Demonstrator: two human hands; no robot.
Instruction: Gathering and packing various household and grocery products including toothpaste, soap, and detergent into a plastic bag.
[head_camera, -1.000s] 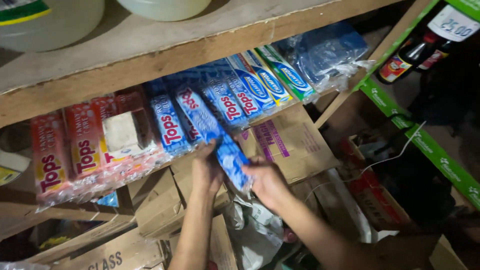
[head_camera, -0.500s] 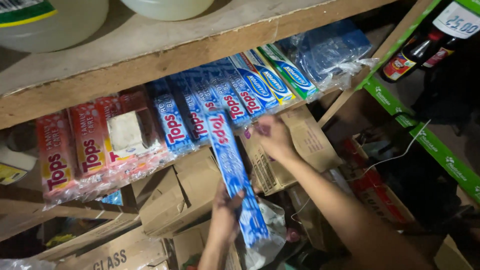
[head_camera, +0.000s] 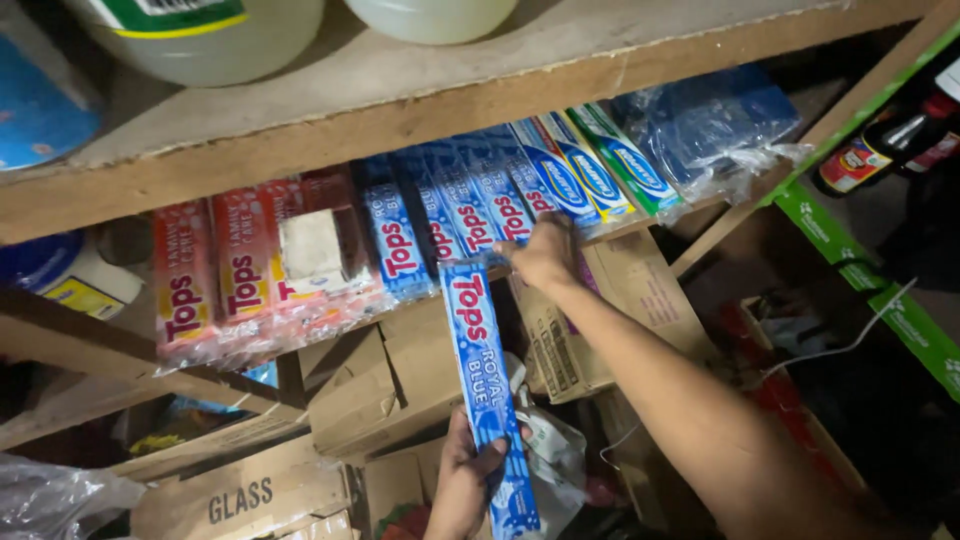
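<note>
A long blue soap bar pack (head_camera: 482, 370) in clear wrap hangs down from the wooden shelf edge. My left hand (head_camera: 465, 478) grips its lower part, low in the view. My right hand (head_camera: 540, 255) reaches up and pinches the pack's top end at the shelf edge, among a row of upright blue packs (head_camera: 450, 215). To the left of those stand red packs (head_camera: 240, 270) in plastic wrap. A small pale bar (head_camera: 312, 243) lies on the red ones.
Blue-and-green boxes (head_camera: 600, 170) and a blue plastic-wrapped bundle (head_camera: 715, 125) fill the shelf's right end. Cardboard boxes (head_camera: 400, 380) crowd the space below. Big plastic jugs (head_camera: 200, 35) stand on the upper board. A dark sauce bottle (head_camera: 880, 150) sits beside a green rack (head_camera: 870, 290) at right.
The blue pack has been drawn further down out of the row. My left hand slid lower along it, and my right hand stayed at the shelf edge on the pack's top.
</note>
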